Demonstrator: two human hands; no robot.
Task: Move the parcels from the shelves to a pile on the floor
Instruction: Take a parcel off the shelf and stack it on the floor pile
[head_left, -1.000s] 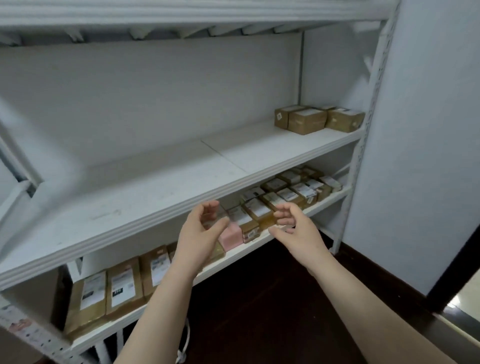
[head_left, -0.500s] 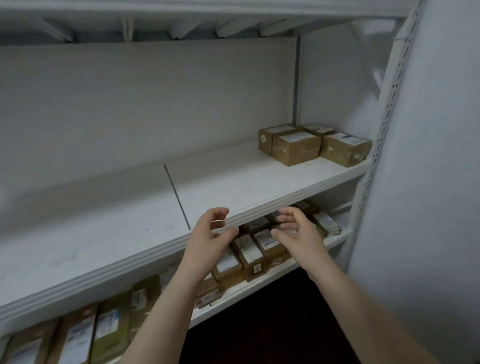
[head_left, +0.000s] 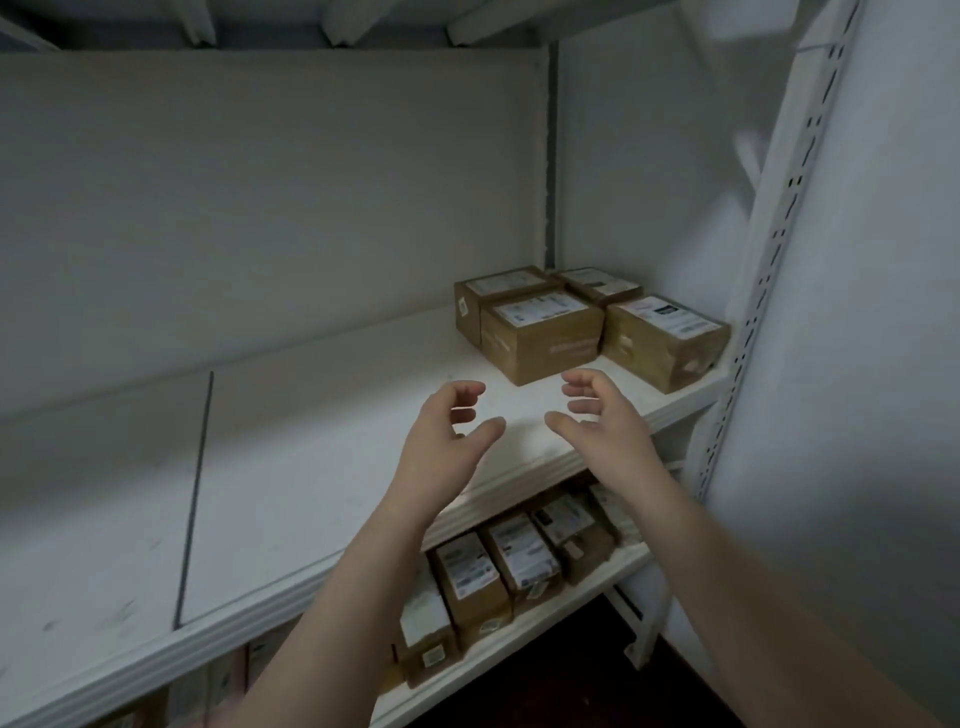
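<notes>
At the far right end of the middle shelf (head_left: 311, 493), four parcels (head_left: 543, 338) sit close together, two in front and two behind, next to the post (head_left: 769, 270) on the shelf's right side. The left hand (head_left: 447, 436) and the right hand (head_left: 605, 423) hang side by side over the front of that shelf, just before the parcels and not touching them. On the lower shelf (head_left: 582, 595) under it, more parcels (head_left: 522, 553) lie in a row, partly hidden behind the arms.
</notes>
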